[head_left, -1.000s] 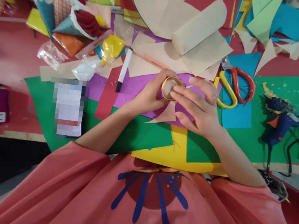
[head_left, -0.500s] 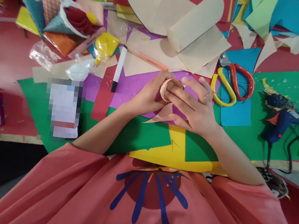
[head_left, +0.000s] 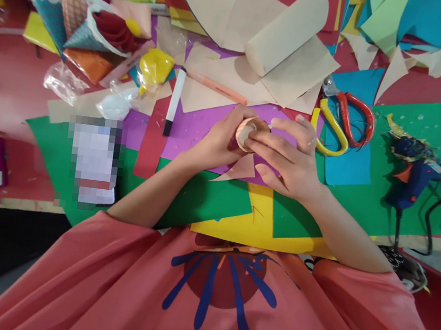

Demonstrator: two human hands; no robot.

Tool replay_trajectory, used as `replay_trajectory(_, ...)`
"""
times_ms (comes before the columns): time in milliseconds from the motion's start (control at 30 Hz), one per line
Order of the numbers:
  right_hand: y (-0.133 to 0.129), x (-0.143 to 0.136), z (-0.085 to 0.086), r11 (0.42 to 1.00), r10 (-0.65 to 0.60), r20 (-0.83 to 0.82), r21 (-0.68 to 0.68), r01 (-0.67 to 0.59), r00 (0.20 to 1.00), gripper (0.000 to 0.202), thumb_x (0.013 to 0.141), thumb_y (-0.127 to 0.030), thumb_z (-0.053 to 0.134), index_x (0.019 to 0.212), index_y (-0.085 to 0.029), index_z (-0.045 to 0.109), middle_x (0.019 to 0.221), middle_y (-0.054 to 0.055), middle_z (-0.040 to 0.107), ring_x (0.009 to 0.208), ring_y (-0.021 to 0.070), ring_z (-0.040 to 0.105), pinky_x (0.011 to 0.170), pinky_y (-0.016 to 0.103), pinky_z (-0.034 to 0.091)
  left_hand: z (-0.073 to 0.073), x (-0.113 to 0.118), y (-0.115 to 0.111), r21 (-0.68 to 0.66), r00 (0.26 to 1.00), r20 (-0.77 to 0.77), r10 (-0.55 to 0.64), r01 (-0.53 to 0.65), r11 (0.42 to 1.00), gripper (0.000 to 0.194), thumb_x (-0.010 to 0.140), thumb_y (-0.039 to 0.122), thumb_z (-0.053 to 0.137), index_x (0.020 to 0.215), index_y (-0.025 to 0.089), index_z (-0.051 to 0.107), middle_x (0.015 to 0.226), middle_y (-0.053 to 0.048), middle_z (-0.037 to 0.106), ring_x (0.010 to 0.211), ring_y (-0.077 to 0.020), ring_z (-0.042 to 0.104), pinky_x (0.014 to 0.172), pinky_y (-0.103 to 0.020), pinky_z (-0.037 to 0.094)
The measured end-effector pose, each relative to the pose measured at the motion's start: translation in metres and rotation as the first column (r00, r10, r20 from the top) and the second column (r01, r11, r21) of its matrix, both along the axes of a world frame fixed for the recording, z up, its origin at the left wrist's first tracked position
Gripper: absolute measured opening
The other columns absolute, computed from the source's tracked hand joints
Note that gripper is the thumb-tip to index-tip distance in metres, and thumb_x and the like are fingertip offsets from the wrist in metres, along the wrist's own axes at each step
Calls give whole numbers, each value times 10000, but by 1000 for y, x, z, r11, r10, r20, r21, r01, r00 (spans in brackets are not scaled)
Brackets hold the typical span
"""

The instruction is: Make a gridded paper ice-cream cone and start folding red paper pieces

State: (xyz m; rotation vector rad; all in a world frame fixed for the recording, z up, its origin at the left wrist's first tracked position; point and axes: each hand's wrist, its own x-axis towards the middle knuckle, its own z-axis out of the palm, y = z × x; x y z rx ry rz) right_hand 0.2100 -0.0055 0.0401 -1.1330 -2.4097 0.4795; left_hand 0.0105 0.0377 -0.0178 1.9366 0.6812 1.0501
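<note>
From here, I have my left hand curled round a tube near the table's front edge; my right hand, loosely spread, dips fingertips inside.

Super baggy coral-pink top, loose wide sleeves, plus a dark red round print with chunky navy streaks fanning out.
</note>
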Motion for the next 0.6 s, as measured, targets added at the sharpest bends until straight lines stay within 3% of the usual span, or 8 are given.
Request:
replay_trajectory(133,0,-3,0,1000,17,-4,20,-17,1000,301,920,-370,491,1186,-376,631,1256,-75,665,1302,254,526,1200,520,300,-5,-1,1,23,1000,-5,23,-23,999,334,868,401,646,1125,272,476,1019,-45,634,890,-186,647,755,-361,556)
replay_trajectory(367,1,-7,3,988,-24,68,-152,34,997,294,881,-429,563,1162,-393,642,1202,-68,674,1355,268,469,1196,533,317,-3,2,-3,102,995,-13,102,-101,990,382,877,385,632,1195,286,446,1064,-48,589,918,-165,652,757,-300,558)
replay_trajectory(600,3,-5,7,975,-112,31,-188,116,993,312,844,-418,606,1154,-407,638,1209,-65,679,1302,257,517,1197,545,309,-6,0,-2,-20,999,2,50,-50,999,550,801,491,706,1220,278,421,1137,-58,590,1032,-213,649,866,-343,538)
